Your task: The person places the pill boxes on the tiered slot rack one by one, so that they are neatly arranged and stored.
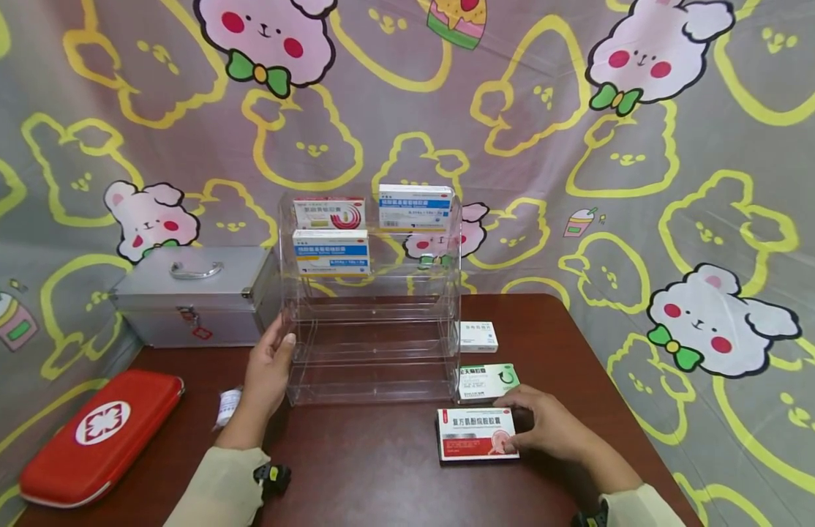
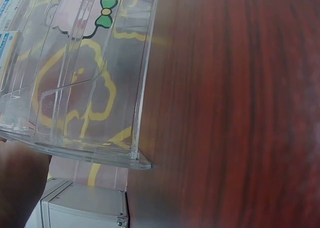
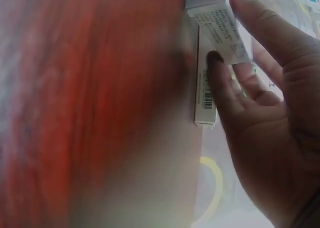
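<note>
A clear acrylic tiered rack (image 1: 374, 373) stands mid-table. My left hand (image 1: 265, 373) holds its left side, thumb at the front edge; in the left wrist view part of that hand (image 2: 22, 180) shows beside the side panel. With my right hand (image 1: 555, 432) I grip the right end of a red-and-white medicine box (image 1: 473, 434), between thumb and fingers. The right wrist view shows the box's printed end (image 3: 222, 32) within the fingers. Just behind lies a green-and-white medicine box (image 1: 486, 382), and a white medicine box (image 1: 478, 337) is farther back.
On the rack's upper tiers are two blue-and-white boxes (image 1: 331, 254) and a red-and-white box (image 1: 330, 214). To the left are a silver case (image 1: 190, 293), a red first-aid pouch (image 1: 140, 410) and a small white bottle (image 1: 228, 406). A patterned curtain (image 1: 513, 241) hangs behind the table.
</note>
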`<state>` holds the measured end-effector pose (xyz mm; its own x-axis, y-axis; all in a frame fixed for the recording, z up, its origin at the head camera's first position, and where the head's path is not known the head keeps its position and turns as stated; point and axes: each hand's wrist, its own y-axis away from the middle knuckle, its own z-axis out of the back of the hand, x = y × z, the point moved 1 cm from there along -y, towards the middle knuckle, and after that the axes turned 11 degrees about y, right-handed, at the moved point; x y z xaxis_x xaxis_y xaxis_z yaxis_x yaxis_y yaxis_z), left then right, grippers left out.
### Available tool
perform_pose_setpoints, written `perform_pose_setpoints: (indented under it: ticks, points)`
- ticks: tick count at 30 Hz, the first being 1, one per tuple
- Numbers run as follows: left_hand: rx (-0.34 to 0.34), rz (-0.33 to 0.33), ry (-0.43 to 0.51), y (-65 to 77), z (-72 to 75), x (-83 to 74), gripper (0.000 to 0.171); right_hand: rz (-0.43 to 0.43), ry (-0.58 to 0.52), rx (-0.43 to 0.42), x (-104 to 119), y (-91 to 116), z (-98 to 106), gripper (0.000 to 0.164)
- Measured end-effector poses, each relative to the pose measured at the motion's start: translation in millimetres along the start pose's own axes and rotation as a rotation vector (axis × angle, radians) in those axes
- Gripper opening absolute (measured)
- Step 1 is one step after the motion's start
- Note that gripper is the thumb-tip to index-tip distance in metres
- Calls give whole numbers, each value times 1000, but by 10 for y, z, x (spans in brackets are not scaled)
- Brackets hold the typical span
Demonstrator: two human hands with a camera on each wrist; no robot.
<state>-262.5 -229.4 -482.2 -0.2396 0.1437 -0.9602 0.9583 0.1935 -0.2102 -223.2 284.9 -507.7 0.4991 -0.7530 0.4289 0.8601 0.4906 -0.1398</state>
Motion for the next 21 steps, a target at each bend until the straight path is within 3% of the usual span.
perform_pose_setpoints:
  ticks: [6,12,17,21]
  points:
    - [-10,4,-12,3,-8,-18,59,50,-31,-49,81,-34,20,31]
    - [-1,0,-10,-1,-7,-16,59,84,-127,-51,176,-85,51,16]
    - [-7,-3,-16,6,-6,-14,59,103,-188,-44,297,-173,96,13]
    - [-3,-5,-4,13,-9,-26,59,98,-228,-87,464,-308,213,16]
